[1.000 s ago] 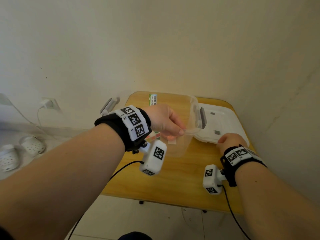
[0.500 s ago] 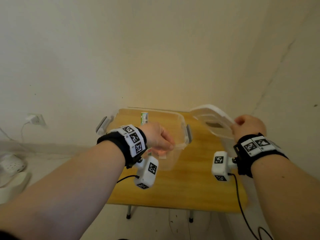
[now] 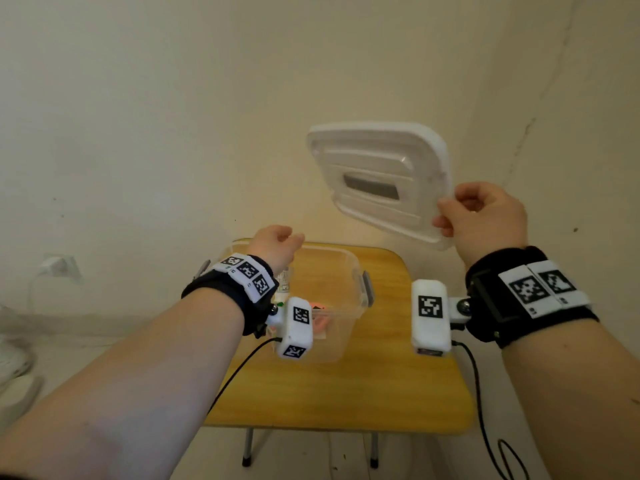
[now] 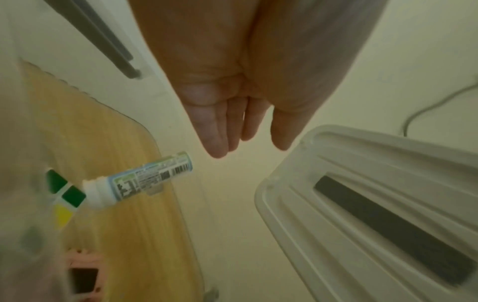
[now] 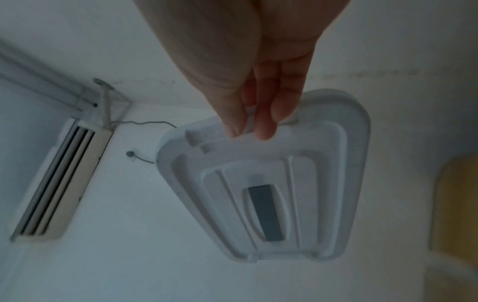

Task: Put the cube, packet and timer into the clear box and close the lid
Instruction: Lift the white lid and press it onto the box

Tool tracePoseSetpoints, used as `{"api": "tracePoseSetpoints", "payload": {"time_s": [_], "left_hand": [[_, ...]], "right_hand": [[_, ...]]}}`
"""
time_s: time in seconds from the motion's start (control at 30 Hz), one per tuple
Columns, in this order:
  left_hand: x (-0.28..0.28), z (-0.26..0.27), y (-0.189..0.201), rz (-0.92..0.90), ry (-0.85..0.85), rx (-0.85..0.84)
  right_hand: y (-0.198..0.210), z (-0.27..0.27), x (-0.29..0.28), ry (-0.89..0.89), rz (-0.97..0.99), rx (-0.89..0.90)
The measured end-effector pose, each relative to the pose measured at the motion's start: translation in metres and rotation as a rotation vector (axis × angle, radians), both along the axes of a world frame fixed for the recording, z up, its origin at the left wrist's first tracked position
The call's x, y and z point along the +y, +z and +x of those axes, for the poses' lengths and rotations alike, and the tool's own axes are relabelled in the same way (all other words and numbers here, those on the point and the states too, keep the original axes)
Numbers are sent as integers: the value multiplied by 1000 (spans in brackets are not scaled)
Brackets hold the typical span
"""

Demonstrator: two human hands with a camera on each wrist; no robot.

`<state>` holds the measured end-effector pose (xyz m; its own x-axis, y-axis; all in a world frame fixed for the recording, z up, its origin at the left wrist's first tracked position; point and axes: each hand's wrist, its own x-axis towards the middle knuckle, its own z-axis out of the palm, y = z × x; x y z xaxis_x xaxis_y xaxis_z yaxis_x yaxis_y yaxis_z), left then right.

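— Where is the white plastic lid with the grey rectangular inset (image 3: 381, 181), relative to the hands?

— Up in the air, above and to the right of the clear plastic box (image 3: 341, 296). The right hand (image 3: 485, 220) pinches its near right edge, thumb on one face and curled fingers (image 5: 264, 124) on the other. The left hand (image 3: 277, 245) hangs over the box's far left part, holding nothing; from the left wrist its fingers (image 4: 220, 130) are nearly straight and together.

— And the other things?

— The box stands open on the yellow wooden table (image 3: 346, 393). Inside it lie a cube with green and yellow squares (image 4: 64, 196), a white bottle-like tube with a barcode label (image 4: 145, 181) touching the cube, and a pink timer with a dark screen (image 4: 82, 280). Grey latches sit on the box's two ends.

— Anything in the way?

— The left hand and wrist are above the box's opening, to the left of the lid.

— How is the lid turned?

— Tilted steeply, its ribbed face towards the person, its long axis slanting down to the right in the head view.
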<state>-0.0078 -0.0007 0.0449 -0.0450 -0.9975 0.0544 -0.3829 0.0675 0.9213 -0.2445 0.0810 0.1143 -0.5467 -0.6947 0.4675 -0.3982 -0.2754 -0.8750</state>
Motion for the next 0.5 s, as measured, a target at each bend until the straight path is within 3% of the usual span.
{"api": "tracePoseSetpoints", "payload": {"time_s": [0.2, 0.3, 0.5], "left_hand": [[-9, 26, 13, 23, 246, 110], [-14, 42, 10, -63, 371, 167], [-14, 70, 1, -165, 479, 140]], "right_hand": [[-5, 23, -9, 245, 38, -278], [-16, 29, -19, 316, 117, -349], [-40, 37, -39, 237, 258, -459]]}}
